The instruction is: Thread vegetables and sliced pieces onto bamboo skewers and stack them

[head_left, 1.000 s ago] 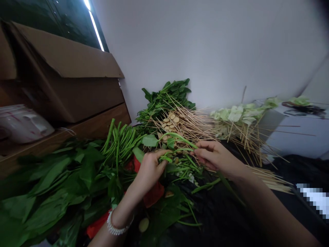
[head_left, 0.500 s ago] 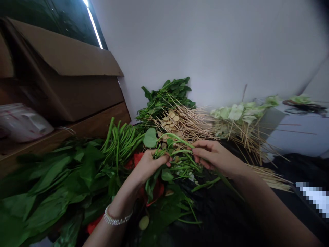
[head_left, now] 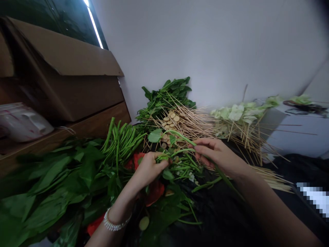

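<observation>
My right hand [head_left: 218, 156] is closed around a leafy green stem [head_left: 183, 138], which arches left toward a rounded leaf [head_left: 155, 136] and trails down behind the wrist. Beside it, my left hand [head_left: 151, 168] pinches a few green stems [head_left: 162, 157] between thumb and fingers. The fingertips of both hands are partly hidden by the greens. Cut stem pieces [head_left: 186, 168] lie beneath and between the hands. Left of my left hand is a bundle of green stalks [head_left: 122, 139], next to a heap of large leaves [head_left: 51, 185].
Sliced rounds on wooden skewers [head_left: 171, 119] lie behind the hands, with leafy greens [head_left: 168, 92] against the wall. Skewered cabbage-like leaves [head_left: 241, 113] are at the right, near bare skewers [head_left: 272, 178]. A cardboard box [head_left: 84, 92] stands at left. Black plastic [head_left: 213, 209] covers the front.
The rounded leaf on the held stem has swung right and tilted flatter. My left hand has closed further, and the leaves that hung below it no longer show. My right hand has barely moved.
</observation>
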`<state>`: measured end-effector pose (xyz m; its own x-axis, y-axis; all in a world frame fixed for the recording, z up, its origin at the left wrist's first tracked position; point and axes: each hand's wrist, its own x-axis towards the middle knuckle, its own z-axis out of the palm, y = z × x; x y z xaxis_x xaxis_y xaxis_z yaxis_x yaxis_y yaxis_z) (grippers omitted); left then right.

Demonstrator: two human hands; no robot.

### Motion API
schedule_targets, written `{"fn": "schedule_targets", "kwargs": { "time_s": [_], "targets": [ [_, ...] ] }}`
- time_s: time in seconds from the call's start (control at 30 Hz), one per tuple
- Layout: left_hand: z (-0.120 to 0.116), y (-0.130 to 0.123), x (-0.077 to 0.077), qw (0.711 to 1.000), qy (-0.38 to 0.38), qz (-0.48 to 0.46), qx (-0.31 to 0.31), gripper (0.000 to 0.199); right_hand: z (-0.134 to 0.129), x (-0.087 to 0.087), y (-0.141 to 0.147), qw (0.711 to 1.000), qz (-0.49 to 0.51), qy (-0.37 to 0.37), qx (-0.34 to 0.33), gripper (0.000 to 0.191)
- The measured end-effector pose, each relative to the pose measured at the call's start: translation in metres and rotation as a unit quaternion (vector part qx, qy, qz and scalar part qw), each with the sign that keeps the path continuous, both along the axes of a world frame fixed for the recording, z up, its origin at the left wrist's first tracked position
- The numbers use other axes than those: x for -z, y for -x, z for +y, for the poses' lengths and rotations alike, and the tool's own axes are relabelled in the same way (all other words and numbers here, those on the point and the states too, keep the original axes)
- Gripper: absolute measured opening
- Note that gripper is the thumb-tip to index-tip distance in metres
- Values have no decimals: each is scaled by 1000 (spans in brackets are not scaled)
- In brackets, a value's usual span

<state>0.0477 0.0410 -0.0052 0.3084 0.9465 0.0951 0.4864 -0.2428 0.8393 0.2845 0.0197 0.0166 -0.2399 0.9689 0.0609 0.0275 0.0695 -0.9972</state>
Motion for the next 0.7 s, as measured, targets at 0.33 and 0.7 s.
{"fn": "schedule_targets", "kwargs": {
  "time_s": [0.33, 0.7],
  "targets": [
    [15, 11, -8, 925, 47, -342, -157, 14, 1, -2, -6, 1000, 6, 13, 1, 29],
    [-30, -21, -12, 929, -364, -34, -48, 5, 2, 8, 12, 996, 40, 56, -53, 28]
  ]
}}
